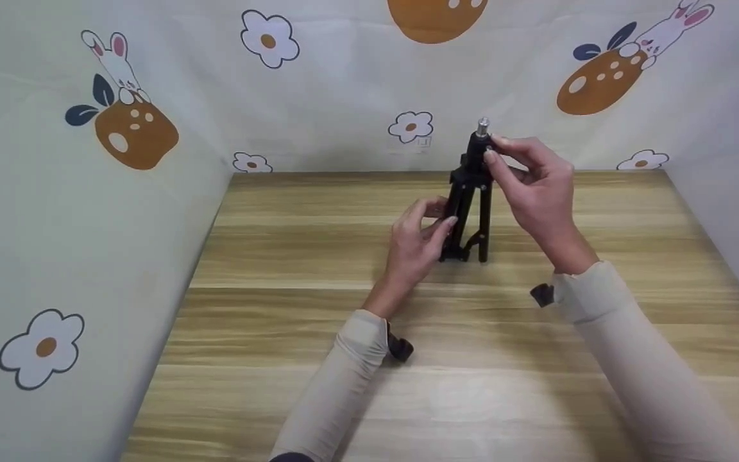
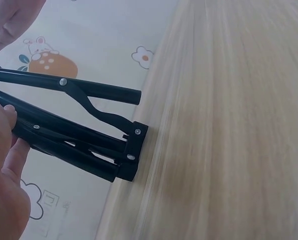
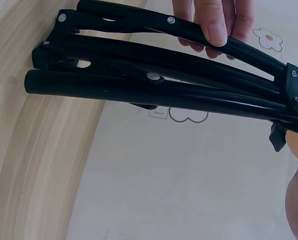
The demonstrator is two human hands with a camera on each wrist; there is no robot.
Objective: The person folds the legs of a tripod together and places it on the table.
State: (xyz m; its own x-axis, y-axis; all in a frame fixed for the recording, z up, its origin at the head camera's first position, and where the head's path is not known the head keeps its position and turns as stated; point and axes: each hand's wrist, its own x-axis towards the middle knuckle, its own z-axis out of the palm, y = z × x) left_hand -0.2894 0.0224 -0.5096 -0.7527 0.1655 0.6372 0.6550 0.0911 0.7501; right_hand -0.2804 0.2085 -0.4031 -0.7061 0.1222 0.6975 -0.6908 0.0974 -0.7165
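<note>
The small black metal tripod stand (image 1: 469,199) with its three folding legs stands upright on the light wooden counter (image 1: 318,333), toward the far edge, near the pale wall covering printed with flowers and rabbits (image 1: 119,96). Its legs are drawn close together, nearly folded, and the feet touch the counter; a short silver screw stud (image 1: 483,126) sticks out at the top. Your left hand (image 1: 416,242) holds the legs low down from the left side, with the fingers curled around one black leg; the left wrist view shows your thumb (image 2: 6,117) pressing on the bundle of legs just above the hinged braces (image 2: 96,112). Your right hand (image 1: 533,186) pinches the head of the stand just under the silver stud, with the fingertips (image 1: 492,154) closed on it; in the right wrist view only the edge of this hand is visible, so I cannot tell how firm this pinch is. I judge that you are at the step of setting the legs, either opening them or closing them, while the top is kept steady; the pictures do not decide which. The next move needs, I think, that the right hand keeps the head still and upright, while the left hand moves one leg on its brace without pinching a finger in the hinge. The stand is narrow now, so it may tip if you release the top.
</note>
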